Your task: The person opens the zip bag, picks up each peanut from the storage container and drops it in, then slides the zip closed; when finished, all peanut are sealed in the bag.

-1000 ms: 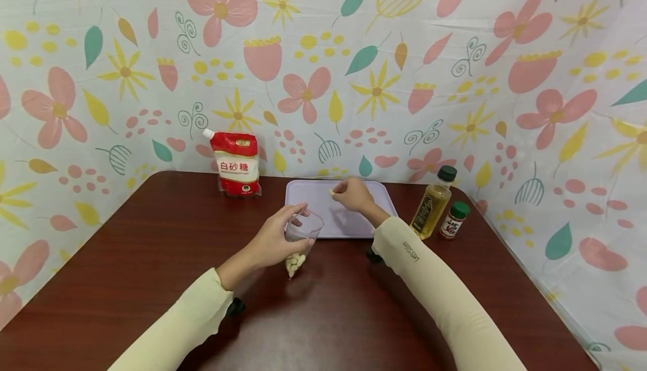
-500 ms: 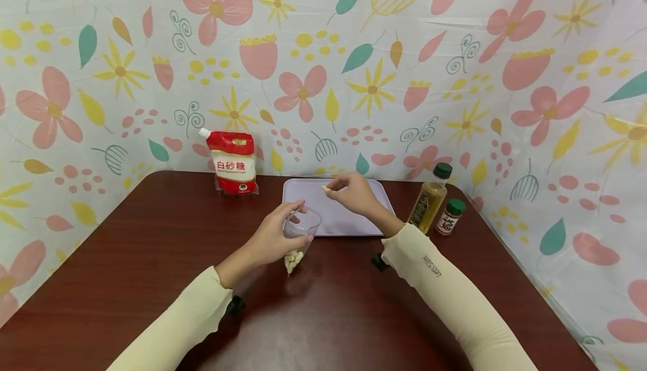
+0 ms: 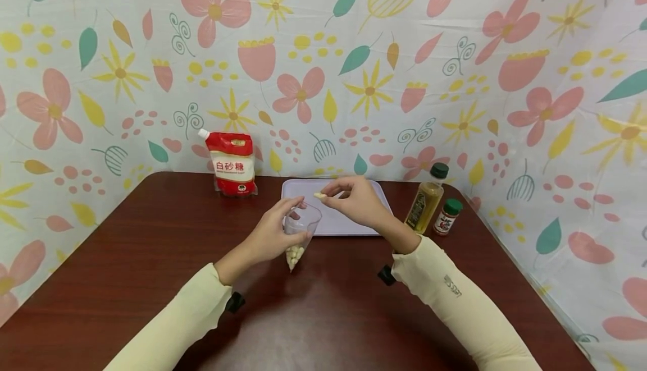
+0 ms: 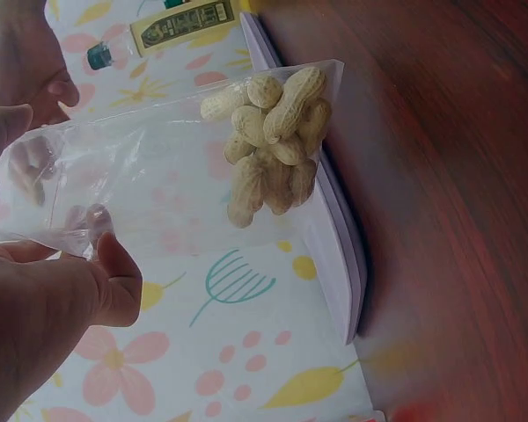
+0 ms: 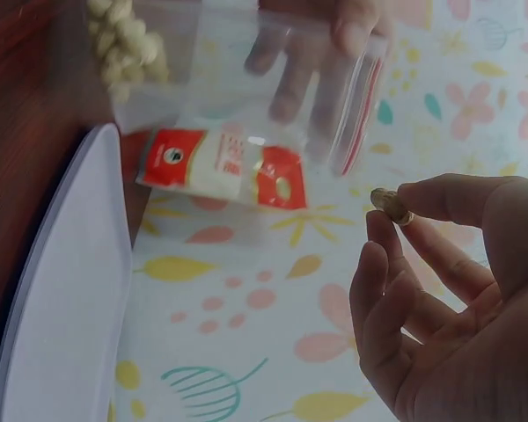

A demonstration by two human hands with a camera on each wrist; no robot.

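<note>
My left hand (image 3: 277, 235) holds a clear zip bag (image 4: 150, 167) by its top, the mouth spread apart. Unshelled peanuts (image 4: 277, 132) fill the bag's bottom corner, which hangs over the table. Between thumb and fingertips my right hand (image 3: 356, 202) pinches a single peanut (image 5: 392, 205), just right of the bag's mouth and a little above it in the head view. In the right wrist view a gap shows between that peanut and the red zip strip.
A pale purple tray (image 3: 333, 222) lies behind the hands. At the back left stands a red and white sugar pouch (image 3: 233, 163). On the right are an oil bottle (image 3: 424, 205) and a small green-capped jar (image 3: 447, 216). A floral cloth (image 3: 303, 40) hangs behind the table.
My right hand, pinching the peanut, has come left and nearer from over the tray toward the bag. The left hand keeps its hold on the bag in about the same place.
</note>
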